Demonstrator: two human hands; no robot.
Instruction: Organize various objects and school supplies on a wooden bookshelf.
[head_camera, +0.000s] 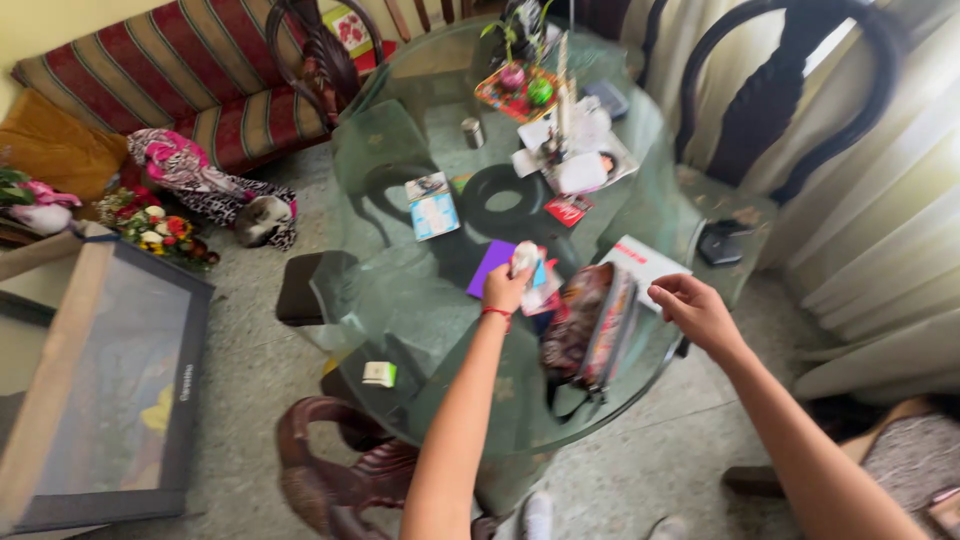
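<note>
**Two hands over a cluttered glass table**

The left hand (505, 288), a red band at its wrist, is raised over the round glass table (400, 300) with its grip closed around a small pale object (524, 256); motion blur hides what that object is. Just beyond the hand a purple booklet (490, 268) lies flat on the glass.

The right hand (695, 312) hovers at the near right rim of the table, fingers curled loosely inward with thumb and forefinger close together; whether they pinch anything cannot be told. Between the two hands, just right of the left one, a dark patterned pouch (588, 325) stands on the glass near the near edge. A white box (645, 262) lies just beyond the right hand.

Farther in, a black ring (505, 200) sits mid-table, with a blue-and-white booklet (433, 205) to its left. At the far side is a tray (515, 92) with a small plant. A small green-and-white cube (379, 374) shows through the glass at the near left. On the floor to the left lies a framed picture (95, 385), and a striped sofa (190, 80) stands far left.
</note>
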